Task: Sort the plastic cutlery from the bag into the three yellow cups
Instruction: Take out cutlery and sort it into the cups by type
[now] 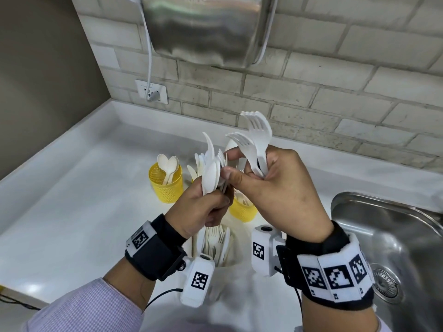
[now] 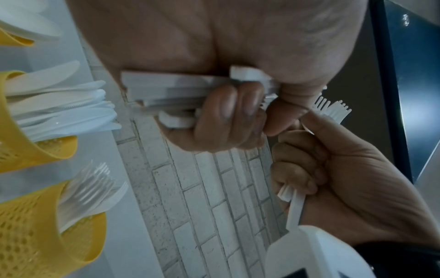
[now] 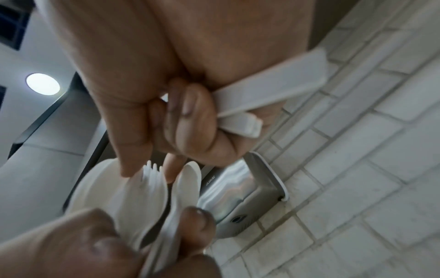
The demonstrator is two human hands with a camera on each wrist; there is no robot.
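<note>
My left hand (image 1: 206,209) grips a bundle of mixed white cutlery (image 1: 211,171) by the handles, heads up, above the cups. In the left wrist view its fingers (image 2: 228,116) curl round the handles (image 2: 176,88). My right hand (image 1: 280,183) holds two forks (image 1: 257,140) in its curled fingers, and its thumb and forefinger reach into the bundle, pinching a fork head (image 3: 152,175). One yellow cup (image 1: 165,188) holds spoons, another (image 2: 26,148) holds knives, and a third (image 1: 242,212) holds forks. The open bag (image 1: 215,245) with more cutlery lies below my hands.
A steel sink (image 1: 388,236) lies at the right of the white counter (image 1: 79,207). A metal hand dryer (image 1: 206,29) hangs on the brick wall above, its cable plugged into an outlet (image 1: 151,91).
</note>
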